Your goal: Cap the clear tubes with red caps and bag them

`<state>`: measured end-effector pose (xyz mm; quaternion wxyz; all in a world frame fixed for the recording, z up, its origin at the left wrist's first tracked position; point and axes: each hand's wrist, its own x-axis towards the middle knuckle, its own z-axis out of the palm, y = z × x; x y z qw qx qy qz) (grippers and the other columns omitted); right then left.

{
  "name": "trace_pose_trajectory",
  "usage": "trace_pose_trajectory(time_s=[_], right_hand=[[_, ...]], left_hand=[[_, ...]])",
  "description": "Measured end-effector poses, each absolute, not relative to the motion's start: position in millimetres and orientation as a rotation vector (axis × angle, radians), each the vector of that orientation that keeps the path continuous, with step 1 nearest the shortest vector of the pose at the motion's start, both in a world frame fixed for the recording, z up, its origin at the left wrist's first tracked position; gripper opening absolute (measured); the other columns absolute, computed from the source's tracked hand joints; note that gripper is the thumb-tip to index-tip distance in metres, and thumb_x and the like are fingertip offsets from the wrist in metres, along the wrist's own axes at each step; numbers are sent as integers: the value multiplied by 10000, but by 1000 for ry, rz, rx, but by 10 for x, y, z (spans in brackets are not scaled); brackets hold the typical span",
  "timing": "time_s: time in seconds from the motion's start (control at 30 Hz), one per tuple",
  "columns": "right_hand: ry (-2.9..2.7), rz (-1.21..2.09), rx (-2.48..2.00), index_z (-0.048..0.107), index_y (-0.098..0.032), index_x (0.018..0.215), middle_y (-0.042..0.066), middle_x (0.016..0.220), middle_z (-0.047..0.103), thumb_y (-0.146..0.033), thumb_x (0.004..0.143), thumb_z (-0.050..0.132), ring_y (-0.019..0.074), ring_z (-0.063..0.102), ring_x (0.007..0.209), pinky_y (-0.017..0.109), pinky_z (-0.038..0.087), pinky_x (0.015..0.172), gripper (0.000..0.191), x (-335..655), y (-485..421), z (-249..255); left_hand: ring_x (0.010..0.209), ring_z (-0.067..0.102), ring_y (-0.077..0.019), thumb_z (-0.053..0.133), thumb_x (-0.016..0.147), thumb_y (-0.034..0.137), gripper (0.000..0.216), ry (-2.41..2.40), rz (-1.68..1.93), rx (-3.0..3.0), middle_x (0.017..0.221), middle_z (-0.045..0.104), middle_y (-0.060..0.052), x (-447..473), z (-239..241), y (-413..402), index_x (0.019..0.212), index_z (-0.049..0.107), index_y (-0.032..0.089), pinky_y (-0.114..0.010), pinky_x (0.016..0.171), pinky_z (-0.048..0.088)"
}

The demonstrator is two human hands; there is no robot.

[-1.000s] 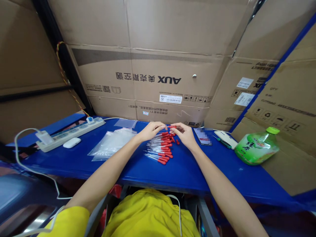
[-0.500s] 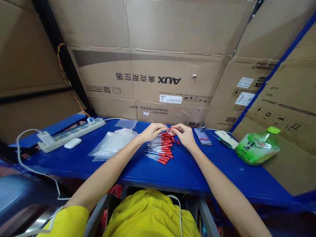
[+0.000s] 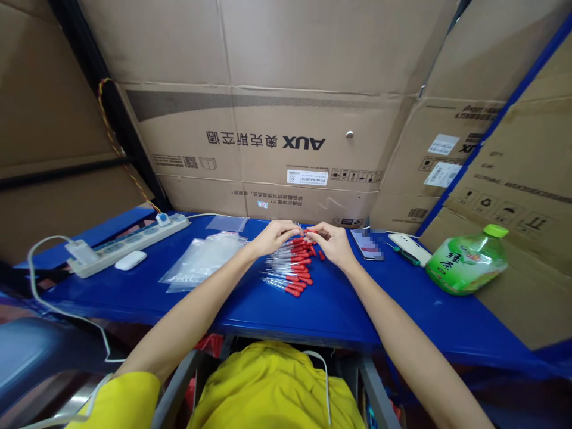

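Over the far end of a pile of droppers [image 3: 292, 268], clear thin tubes with red rubber bulbs, my two hands nearly meet. The fingers of my left hand [image 3: 277, 237] are closed in a pinch on the clear tube side of one dropper, most of which they hide. Thumb and forefinger of my right hand [image 3: 333, 243] pinch its red bulb [image 3: 309, 233]. Below my right hand a loose red bulb [image 3: 321, 255] lies on the blue table [image 3: 348, 304]. Left of the pile are stacked clear plastic bags [image 3: 203, 262].
A power strip [image 3: 129, 244] with a plugged-in charger and a white earbud case [image 3: 130, 260] occupy the left side. To the right lie a phone [image 3: 366, 245], a white device [image 3: 409, 247], a green-handled tool [image 3: 404, 255] and a green tea bottle [image 3: 467, 262]. Cardboard [image 3: 268, 113] walls the back.
My hands stay almost in place, with only slight finger movement at the dropper. The whole view has shifted a little.
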<state>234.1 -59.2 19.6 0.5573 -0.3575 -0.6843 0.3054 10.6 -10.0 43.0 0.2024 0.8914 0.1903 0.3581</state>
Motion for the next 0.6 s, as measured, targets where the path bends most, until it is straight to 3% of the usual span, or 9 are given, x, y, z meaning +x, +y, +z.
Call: trace_pose_trajectory(time_s=[0.23, 0.6], right_hand=[[-1626, 653, -879, 762, -219, 970, 50, 831, 791, -485, 873, 747, 238, 767, 756, 352, 618, 727, 284, 2394, -550, 233], [-1540, 811, -855, 741, -211, 1022, 29, 785, 768, -466, 805, 802, 205, 737, 730, 346, 611, 746, 340, 2367, -576, 253]], left_hand=[[765, 620, -174, 473, 1051, 474, 455, 627, 1071, 2575, 852, 703, -84, 148, 455, -109, 1075, 789, 148, -286, 767, 441], [701, 570, -140, 581, 1001, 478, 375, 733, 1107, 2461, 891, 718, -62, 91, 474, -122, 1073, 800, 183, -264, 686, 397]])
